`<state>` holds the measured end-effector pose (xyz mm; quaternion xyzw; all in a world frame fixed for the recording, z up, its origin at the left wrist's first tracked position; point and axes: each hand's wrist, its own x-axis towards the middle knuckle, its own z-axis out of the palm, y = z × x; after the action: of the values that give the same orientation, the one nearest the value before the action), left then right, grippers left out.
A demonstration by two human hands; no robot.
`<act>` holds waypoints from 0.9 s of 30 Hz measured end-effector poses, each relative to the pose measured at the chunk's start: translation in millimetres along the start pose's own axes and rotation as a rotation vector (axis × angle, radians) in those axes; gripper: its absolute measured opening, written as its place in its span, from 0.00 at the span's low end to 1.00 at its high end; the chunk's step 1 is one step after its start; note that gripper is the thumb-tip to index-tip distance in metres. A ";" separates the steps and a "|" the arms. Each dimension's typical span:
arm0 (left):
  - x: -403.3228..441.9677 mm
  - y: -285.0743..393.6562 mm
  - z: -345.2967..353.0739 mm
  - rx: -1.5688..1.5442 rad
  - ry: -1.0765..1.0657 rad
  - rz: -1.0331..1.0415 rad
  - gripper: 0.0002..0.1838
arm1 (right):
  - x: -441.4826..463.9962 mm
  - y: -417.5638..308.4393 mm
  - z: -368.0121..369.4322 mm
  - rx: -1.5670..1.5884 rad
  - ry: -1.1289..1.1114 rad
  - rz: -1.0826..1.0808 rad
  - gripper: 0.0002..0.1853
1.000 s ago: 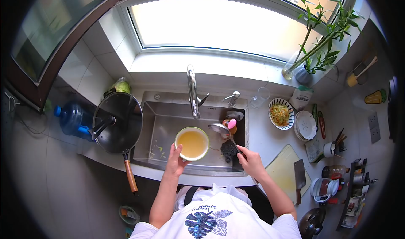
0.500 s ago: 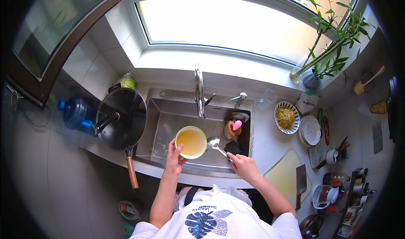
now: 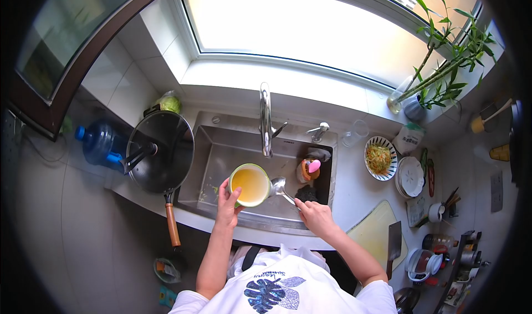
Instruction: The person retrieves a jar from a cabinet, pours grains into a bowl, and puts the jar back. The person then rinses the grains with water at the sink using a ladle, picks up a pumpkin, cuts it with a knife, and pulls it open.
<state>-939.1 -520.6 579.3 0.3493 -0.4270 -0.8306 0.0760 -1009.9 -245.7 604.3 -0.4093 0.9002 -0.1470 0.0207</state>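
My left hand (image 3: 228, 204) grips a bowl with a green rim (image 3: 264, 185) from its near left side, the thumb over the edge. Cloudy yellow liquid (image 3: 247, 184) fills much of the bowl, which is held above the sink (image 3: 206, 164). In my right hand (image 3: 317, 217) is the handle of a metal spoon (image 3: 279, 186). The spoon's head is close beside the bowl's right side; whether they touch I cannot tell.
A faucet (image 3: 266, 120) stands behind the bowl. The sink's right side holds a pink-topped item (image 3: 314, 166) and a dark scrubber (image 3: 306, 193). A lidded wok (image 3: 160, 164) is left; a cleaver (image 3: 394, 242) lies on the cutting board (image 3: 368, 233), near a plate of shredded food (image 3: 379, 159).
The view has shifted slightly, moving the counter items a little to the right. Both hands keep hold of the bowl and spoon, with the bowl a touch higher in view.
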 end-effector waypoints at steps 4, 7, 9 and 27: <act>1.5 0.3 0.8 -0.004 0.003 0.018 0.35 | 4.5 3.7 3.7 0.001 0.004 -0.012 0.17; 3.6 -0.2 0.4 0.000 -0.018 0.017 0.33 | 9.6 11.1 10.1 -0.007 -0.023 0.029 0.09; 3.6 0.8 1.4 0.018 -0.003 0.037 0.33 | 15.2 19.2 14.6 -0.050 -0.080 0.022 0.04; 3.0 10.5 11.6 0.072 0.141 0.172 0.37 | 152.4 92.8 7.4 -0.390 0.094 -0.356 0.10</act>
<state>-950.6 -520.8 590.3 0.3715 -0.4786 -0.7784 0.1641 -1177.8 -303.1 583.7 -0.5501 0.8254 0.0090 -0.1267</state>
